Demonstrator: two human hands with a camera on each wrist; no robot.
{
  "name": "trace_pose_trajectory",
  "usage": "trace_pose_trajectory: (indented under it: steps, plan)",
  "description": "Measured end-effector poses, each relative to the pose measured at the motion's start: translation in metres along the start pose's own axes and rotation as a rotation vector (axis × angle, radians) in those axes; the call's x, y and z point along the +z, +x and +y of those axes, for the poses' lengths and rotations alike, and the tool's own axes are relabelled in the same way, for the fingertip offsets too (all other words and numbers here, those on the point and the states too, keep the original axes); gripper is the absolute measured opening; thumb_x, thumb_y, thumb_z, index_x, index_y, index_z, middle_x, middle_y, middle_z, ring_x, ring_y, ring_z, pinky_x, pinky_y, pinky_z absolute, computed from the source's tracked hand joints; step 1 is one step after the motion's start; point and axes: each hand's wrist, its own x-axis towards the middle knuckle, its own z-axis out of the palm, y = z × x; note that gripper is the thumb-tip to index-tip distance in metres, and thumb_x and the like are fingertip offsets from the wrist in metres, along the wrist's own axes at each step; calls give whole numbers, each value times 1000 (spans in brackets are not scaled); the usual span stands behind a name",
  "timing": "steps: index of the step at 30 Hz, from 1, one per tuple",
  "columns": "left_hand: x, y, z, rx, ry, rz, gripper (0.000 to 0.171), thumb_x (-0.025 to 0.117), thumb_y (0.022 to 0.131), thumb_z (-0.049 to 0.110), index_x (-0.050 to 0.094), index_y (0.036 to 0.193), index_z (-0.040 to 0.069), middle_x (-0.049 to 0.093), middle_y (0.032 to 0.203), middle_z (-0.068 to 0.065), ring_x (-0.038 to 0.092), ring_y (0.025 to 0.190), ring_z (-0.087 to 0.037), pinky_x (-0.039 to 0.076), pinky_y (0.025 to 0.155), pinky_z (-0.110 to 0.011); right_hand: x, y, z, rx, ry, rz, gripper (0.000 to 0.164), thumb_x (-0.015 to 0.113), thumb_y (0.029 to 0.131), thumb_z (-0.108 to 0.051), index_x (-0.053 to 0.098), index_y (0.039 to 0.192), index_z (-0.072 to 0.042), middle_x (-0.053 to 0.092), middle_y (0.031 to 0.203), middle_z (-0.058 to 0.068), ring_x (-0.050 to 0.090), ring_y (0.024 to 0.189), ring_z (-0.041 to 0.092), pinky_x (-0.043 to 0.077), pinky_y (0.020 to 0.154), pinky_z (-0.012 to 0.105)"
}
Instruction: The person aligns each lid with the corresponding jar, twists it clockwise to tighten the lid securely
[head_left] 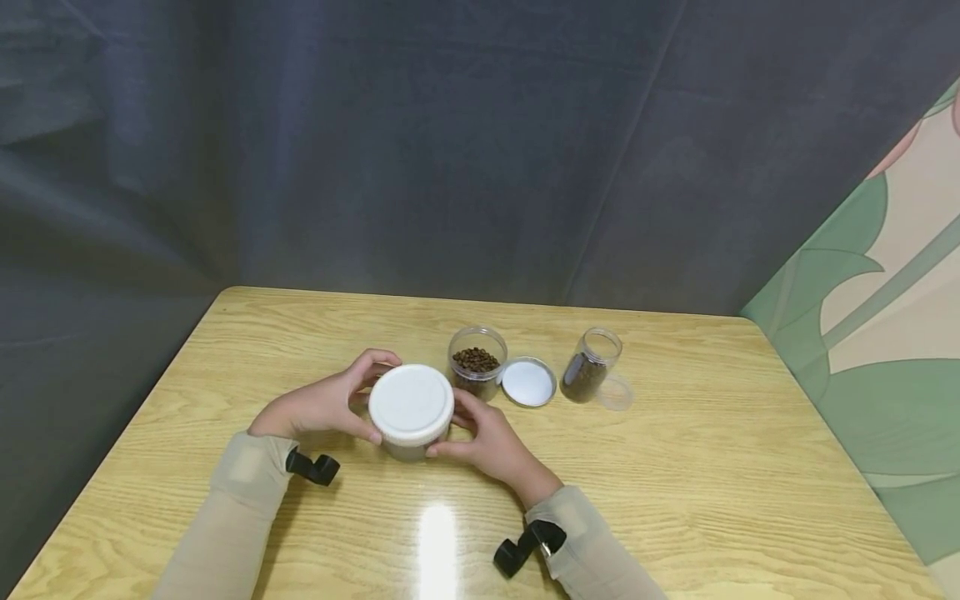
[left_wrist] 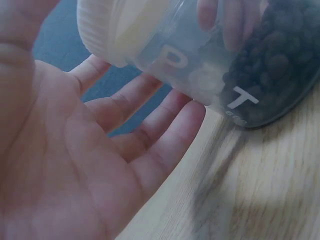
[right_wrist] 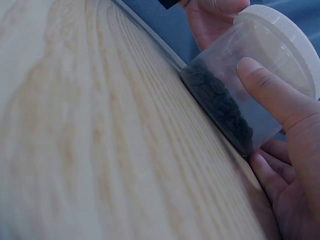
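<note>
– Beige sleeves (head_left: 234,500) run up from the bottom edge, nearest the head cam. What's btwn the hands, & what's in it?
– Lidded jar (head_left: 411,452), w/ dark beans (right_wrist: 220,102) low inside, per R wrist view.
– Other containers?
– Open jar (head_left: 487,387) just behind it, clear, w/ brown beans (head_left: 476,360). Tall clear jar (head_left: 603,347) further R, dark contents (head_left: 580,375) in its lower part. Silver-rimmed lid (head_left: 528,382) lies white side up btwn those two; see-thru disc (head_left: 617,393) lies right by the tall one.
– OK, hands?
– L hand (head_left: 336,405) holds the lidded jar's L side, thumb on the near side, fingers on the far; palm's off the wall, per L wrist view. R hand (head_left: 491,437) grips the opp. side, thumb flat on the wall, other fingers round the back & low by the base.
– Jar down or lifted?
– Can't tell; base is at or just above the wood tabletop (head_left: 675,467), roughly upright.
– Looks?
– Short, wide, cloudy see-thru body; white lid (head_left: 411,400) w/ ribbed edge sits on top. Pale letters (left_wrist: 243,98) on the wall: P & T legible, middle one blurry.
</note>
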Motion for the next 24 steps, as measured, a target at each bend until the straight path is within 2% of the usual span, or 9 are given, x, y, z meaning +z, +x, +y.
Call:
trace_pose_trajectory:
  steps: [7,11,18,24]
  plan:
    - [0,1,-3,-5,8,12,92,90,77,11,27,144,6,40,148,-23,33,142,-43,30,117,-63,1,7,33,-20,-12,7,87,89,75,-3,45,150,-3,53,146,17,55,132,29,46,109,25]
    - [-1,1,-3,-4,-15,1,89,88,79,10,30,147,9,40,150,-20,34,143,-41,32,117,-60,0,6,35,-50,-14,6,85,89,77,-9,46,149,-5,54,146,15,55,132,27,46,109,25]
    - [-4,0,-5,19,-68,-18,89,86,82,9,32,152,10,41,152,-16,35,143,-37,31,118,-58,-1,5,36,-65,-24,-1,85,89,78,-11,45,150,-5,54,146,16,55,132,28,46,109,26]
    - [-5,-1,-7,28,-134,-41,93,83,84,5,27,159,8,33,159,-18,30,147,-37,37,118,-39,-1,6,35,-62,-21,-3,87,90,77,-11,45,151,-5,52,148,14,54,133,26,46,109,25]
